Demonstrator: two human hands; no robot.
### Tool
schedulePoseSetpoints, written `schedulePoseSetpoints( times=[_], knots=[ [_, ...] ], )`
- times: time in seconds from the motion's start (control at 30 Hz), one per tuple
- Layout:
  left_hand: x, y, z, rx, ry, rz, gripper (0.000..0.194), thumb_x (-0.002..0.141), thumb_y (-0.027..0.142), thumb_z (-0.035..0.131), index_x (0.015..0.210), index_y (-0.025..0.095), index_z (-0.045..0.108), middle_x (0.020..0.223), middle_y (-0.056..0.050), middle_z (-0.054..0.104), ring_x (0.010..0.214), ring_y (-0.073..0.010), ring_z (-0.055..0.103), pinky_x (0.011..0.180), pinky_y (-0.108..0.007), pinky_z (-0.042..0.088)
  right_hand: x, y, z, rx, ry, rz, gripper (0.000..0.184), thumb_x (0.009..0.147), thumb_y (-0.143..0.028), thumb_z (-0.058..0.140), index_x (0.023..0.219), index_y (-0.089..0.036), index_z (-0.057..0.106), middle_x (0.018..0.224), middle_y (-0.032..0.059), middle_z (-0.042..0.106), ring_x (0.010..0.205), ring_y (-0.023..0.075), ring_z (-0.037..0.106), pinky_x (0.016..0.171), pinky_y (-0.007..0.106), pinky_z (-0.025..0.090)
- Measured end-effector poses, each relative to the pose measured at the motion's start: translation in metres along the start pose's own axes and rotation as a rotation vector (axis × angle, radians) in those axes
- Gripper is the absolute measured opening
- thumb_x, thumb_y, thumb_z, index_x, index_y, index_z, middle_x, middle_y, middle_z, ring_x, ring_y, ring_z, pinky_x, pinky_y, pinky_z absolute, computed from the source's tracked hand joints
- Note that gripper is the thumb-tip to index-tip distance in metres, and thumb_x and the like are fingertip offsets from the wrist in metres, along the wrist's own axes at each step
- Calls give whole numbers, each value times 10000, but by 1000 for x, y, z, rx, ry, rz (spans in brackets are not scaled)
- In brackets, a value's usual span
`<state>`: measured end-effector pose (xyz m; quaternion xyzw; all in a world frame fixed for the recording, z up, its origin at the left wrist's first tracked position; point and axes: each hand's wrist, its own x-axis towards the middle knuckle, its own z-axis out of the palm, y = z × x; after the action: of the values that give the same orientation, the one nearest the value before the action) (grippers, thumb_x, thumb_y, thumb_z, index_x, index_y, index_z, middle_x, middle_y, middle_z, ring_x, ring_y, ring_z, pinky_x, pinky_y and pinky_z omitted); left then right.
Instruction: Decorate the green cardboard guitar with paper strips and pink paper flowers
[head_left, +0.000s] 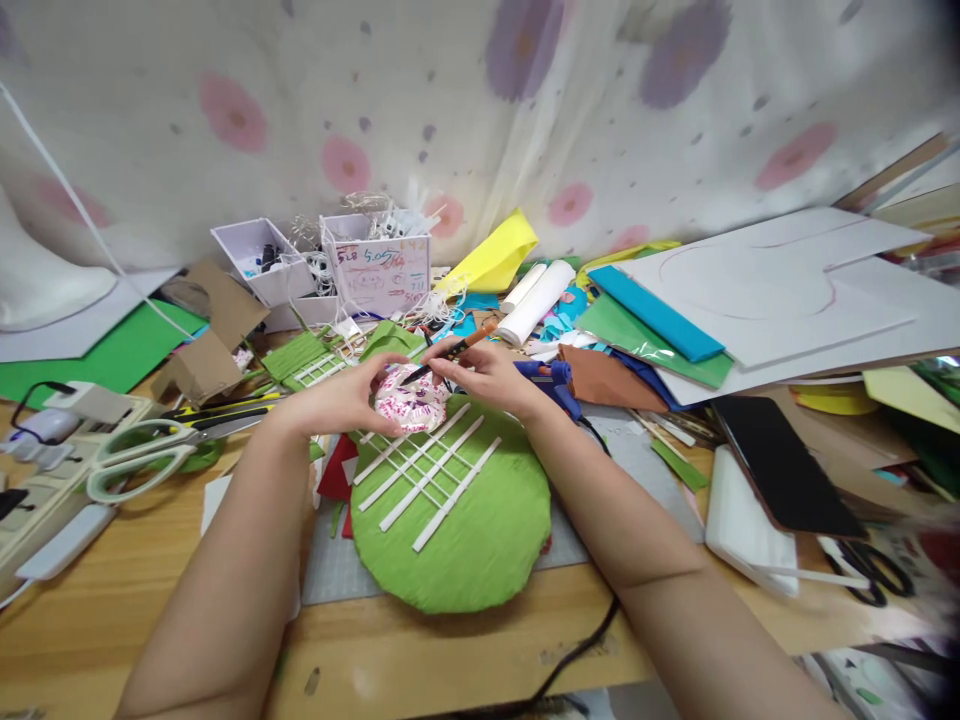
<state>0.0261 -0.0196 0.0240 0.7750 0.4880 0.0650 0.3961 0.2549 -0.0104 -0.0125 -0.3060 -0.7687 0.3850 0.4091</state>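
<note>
A round green disc with several white strips glued across it lies on a grey cutting mat. At its far edge sits a small white-and-pink patterned ring. My left hand curls round the ring's left side and holds it. My right hand pinches an orange-tipped pen whose dark tip touches the ring's top.
Green-handled scissors and a power strip lie at left. White boxes stand at the back. A blue glue gun, coloured paper sheets, white boards, a dark phone and black scissors crowd the right.
</note>
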Motion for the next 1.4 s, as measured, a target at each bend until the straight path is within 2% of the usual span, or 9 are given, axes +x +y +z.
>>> schedulePoseSetpoints(
  times=[0.13, 0.33, 0.5, 0.6, 0.73, 0.93, 1.1, 1.27, 1.4],
  knots=[
    [1, 1, 1, -28, -12, -4, 989, 562, 453, 769, 1417, 201, 339, 1229, -90, 626, 1079, -275, 618, 870, -350, 491, 0, -4, -2, -32, -10, 58, 363, 927, -476, 520, 934, -139, 653, 709, 15, 608, 652, 106, 533, 622, 247, 425],
    [2, -2, 2, 19, 22, 13, 978, 539, 450, 785, 1394, 188, 389, 1316, -114, 581, 1169, -299, 578, 957, -371, 462, 1, -3, 0, -29, -35, -26, 350, 924, -466, 534, 1002, -151, 666, 814, 39, 653, 743, 123, 586, 670, 255, 453],
    [2, -3, 2, 15, -11, -2, 961, 559, 458, 773, 1388, 186, 368, 1289, -102, 590, 1165, -291, 578, 959, -365, 465, 0, -5, -2, -69, -15, 31, 352, 932, -461, 524, 951, -140, 667, 721, 19, 629, 660, 111, 545, 620, 251, 422],
    [2, -2, 3, 37, -7, -13, 960, 553, 465, 776, 1372, 175, 367, 1286, -106, 583, 1165, -287, 574, 966, -360, 459, 0, -6, -2, -59, -11, 0, 331, 928, -442, 533, 955, -140, 667, 722, 19, 632, 665, 114, 554, 626, 252, 424],
    [2, -1, 3, 71, 20, -44, 943, 530, 475, 777, 1341, 179, 397, 1260, -108, 596, 1117, -295, 593, 925, -374, 473, 0, -4, 1, -56, -37, -64, 295, 922, -416, 549, 990, -154, 666, 840, 41, 661, 745, 124, 594, 687, 260, 452],
    [1, 1, 3, 37, 5, -51, 939, 540, 485, 772, 1338, 178, 385, 1200, -100, 624, 1081, -286, 608, 876, -356, 481, -1, -3, -1, -74, -12, 11, 327, 934, -446, 519, 956, -151, 659, 742, 20, 617, 673, 117, 543, 640, 260, 431],
    [-1, 1, 2, 59, 5, -49, 916, 542, 495, 777, 1319, 182, 406, 1194, -105, 624, 1040, -282, 616, 841, -354, 479, -1, -4, 1, -62, -30, -24, 287, 927, -421, 536, 977, -166, 660, 844, 39, 648, 754, 126, 575, 675, 261, 446],
    [-2, 4, 1, 21, -5, -63, 940, 532, 477, 782, 1337, 177, 399, 1151, -87, 640, 983, -263, 624, 795, -327, 479, -1, -2, 1, -29, -14, 12, 321, 923, -449, 535, 942, -152, 654, 748, 22, 615, 686, 120, 554, 640, 261, 444],
    [-2, 3, 1, 41, 7, -62, 941, 528, 474, 780, 1334, 163, 407, 1158, -95, 628, 993, -263, 611, 807, -332, 472, -1, -1, 2, -30, -44, -22, 283, 936, -417, 531, 980, -165, 651, 861, 42, 650, 763, 124, 583, 681, 263, 466]
  ],
)
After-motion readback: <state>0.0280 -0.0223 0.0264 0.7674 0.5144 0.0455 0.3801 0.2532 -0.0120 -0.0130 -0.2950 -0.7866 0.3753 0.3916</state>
